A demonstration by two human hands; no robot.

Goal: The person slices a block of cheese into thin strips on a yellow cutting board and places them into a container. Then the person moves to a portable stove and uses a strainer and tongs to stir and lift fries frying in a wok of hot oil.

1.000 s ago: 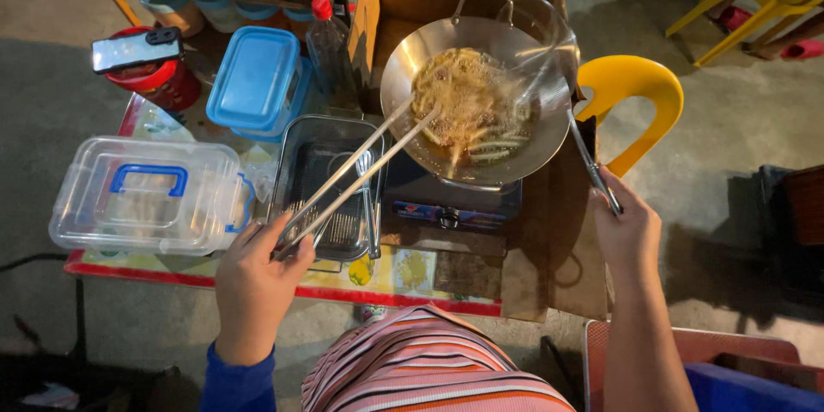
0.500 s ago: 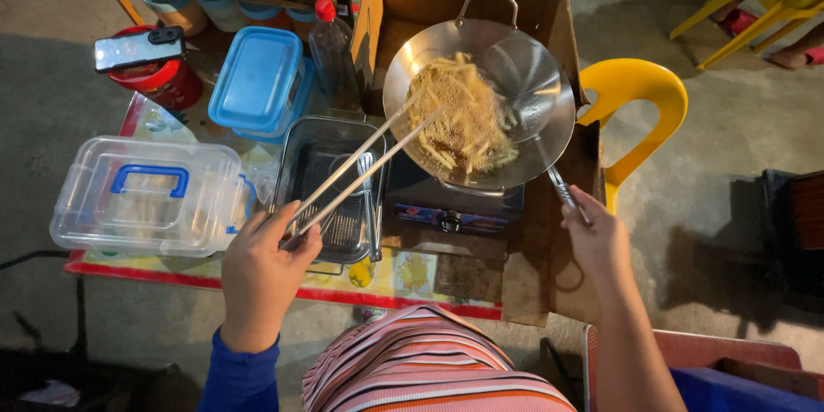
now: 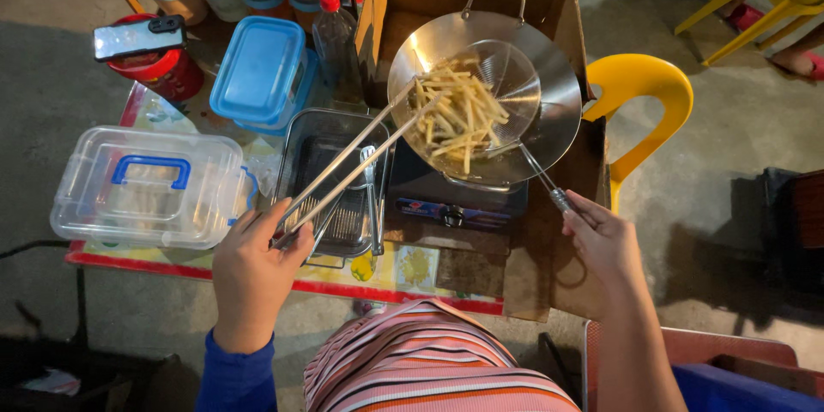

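Over a cluttered patterned surface (image 3: 403, 270), the right hand (image 3: 601, 240) grips a wire skimmer (image 3: 506, 77) lifting pale potato strips (image 3: 455, 112) above the steel wok (image 3: 558, 112), while the left hand (image 3: 253, 266) clamps long metal chopsticks (image 3: 352, 163) against them, frying seemingly done, unloading left.

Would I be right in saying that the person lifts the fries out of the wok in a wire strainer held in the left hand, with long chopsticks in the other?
Not quite: the head view shows the wire strainer of fries over the wok held by the right hand. The long chopsticks are in the left hand.
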